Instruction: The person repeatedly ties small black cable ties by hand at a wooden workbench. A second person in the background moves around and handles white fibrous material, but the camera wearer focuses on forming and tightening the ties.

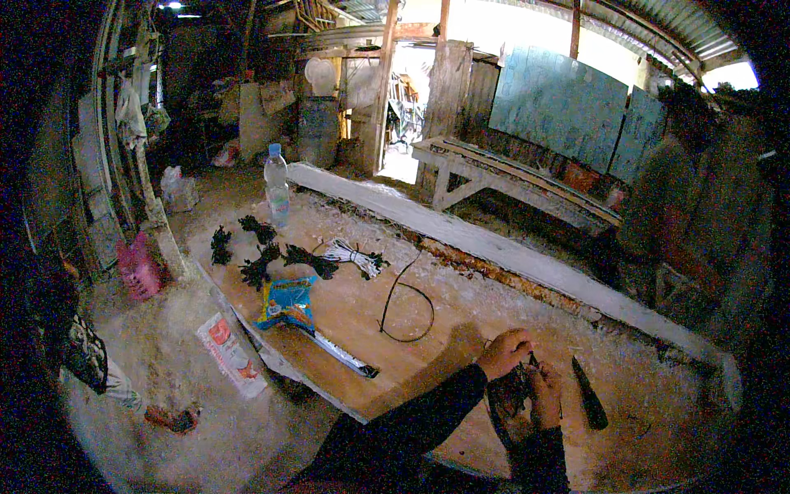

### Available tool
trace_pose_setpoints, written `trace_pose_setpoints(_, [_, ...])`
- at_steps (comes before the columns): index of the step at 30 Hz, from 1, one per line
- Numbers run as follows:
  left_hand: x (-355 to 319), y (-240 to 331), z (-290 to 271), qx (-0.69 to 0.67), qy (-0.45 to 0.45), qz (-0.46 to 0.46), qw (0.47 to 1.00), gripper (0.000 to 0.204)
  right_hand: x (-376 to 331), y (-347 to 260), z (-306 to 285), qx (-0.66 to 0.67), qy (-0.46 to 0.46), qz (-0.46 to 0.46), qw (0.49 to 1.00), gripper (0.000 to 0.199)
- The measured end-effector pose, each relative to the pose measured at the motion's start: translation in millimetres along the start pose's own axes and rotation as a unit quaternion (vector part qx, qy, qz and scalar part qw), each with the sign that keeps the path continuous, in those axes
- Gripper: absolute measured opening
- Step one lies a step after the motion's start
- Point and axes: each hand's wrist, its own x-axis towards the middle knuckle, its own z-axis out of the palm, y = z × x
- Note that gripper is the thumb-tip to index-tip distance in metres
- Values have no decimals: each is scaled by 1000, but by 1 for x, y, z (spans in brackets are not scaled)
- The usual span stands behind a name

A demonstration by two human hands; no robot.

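- Left hand [504, 354] and right hand [546, 395] close together over the tabletop [646, 428], near right part.
- Dark cord bundle [508, 391] sits between and below the hands, thin strands, partly hidden by them.
- Right fingers: look pressed together, pinching the bundle's upper part. Left fingers: curled in beside it; cannot tell if they pinch a strand.
- Risk: strands are thin and dark against dark sleeves, low light. Could tangle or pick the wrong one; a loosened right pinch could let some slip out.
- Dark tapered blade-like piece [589, 395] lies just beside the right hand, point toward the far side. If it is sharp, a sideways sweep of that hand could nick skin or cut a cord.
- Loose looped cord [409, 313] lies apart, left of the hands; a left sleeve drag could catch it.
- Tied black cord bundles [310, 262] and white cord bundle [352, 257] farther off, near one another; could get mixed if pushed together.
- Blue snack packet [288, 303] near the tabletop's left edge; a bump might drop it.
- Water bottle [276, 185] upright at the far end; could tip if knocked.
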Motion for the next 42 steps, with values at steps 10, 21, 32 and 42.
trace_pose_setpoints(10, [-16, 15, 30, -171, -147, -95, 970, 41, 24, 13, -44, 122, 24, -27, 992, 9])
trace_pose_setpoints(21, [-17, 13, 37, -73, -103, -57, 990, 55, 61, 28, -59, 352, 28, -25, 935, 10])
trace_pose_setpoints(32, [-21, 27, 29, -87, -127, -151, 977, 31, 46, 31, -62, 360, 59, 22, 931, 8])
trace_pose_setpoints(42, [-8, -2, 5, -206, 50, -281, 936, 22, 25, 4, -56, 376, -83, -56, 921, 21])
